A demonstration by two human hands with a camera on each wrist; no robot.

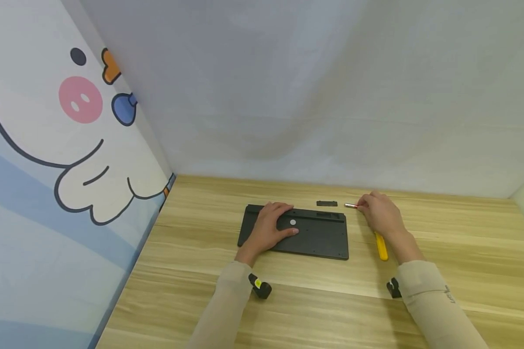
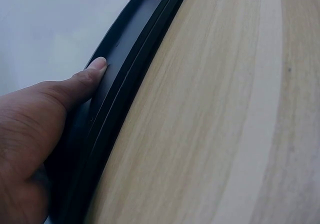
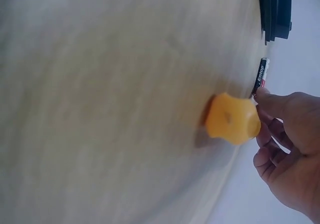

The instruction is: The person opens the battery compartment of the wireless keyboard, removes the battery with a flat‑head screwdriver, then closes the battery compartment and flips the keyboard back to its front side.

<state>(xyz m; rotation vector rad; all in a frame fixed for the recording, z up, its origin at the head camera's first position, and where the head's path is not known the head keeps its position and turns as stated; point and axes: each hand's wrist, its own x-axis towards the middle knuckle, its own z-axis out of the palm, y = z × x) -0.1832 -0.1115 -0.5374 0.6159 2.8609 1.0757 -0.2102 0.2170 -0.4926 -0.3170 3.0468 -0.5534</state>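
A dark keyboard (image 1: pixel 316 242) lies face down on the table, its small battery slot (image 1: pixel 329 215) uncovered near the far right corner. Across its left half rests my left hand (image 1: pixel 268 228), fingers extended toward the far edge and thumb (image 2: pixel 95 71) flat on the underside. Right of the keyboard, my right hand (image 1: pixel 381 213) pinches one end of a small battery (image 1: pixel 351 205). The battery (image 3: pixel 260 76) bears a black label and points toward the keyboard. Just beneath the right hand lies a tool with a fluted yellow handle (image 1: pixel 381 246), its far end hidden by the hand.
The slim dark battery cover (image 1: pixel 326 203) lies behind the keyboard, left of the battery. A pale cloth wall (image 1: pixel 314 121) closes off the table's back edge, and a printed cartoon panel (image 1: pixel 70 194) stands along the left side. Black wrist cameras hang below both sleeves.
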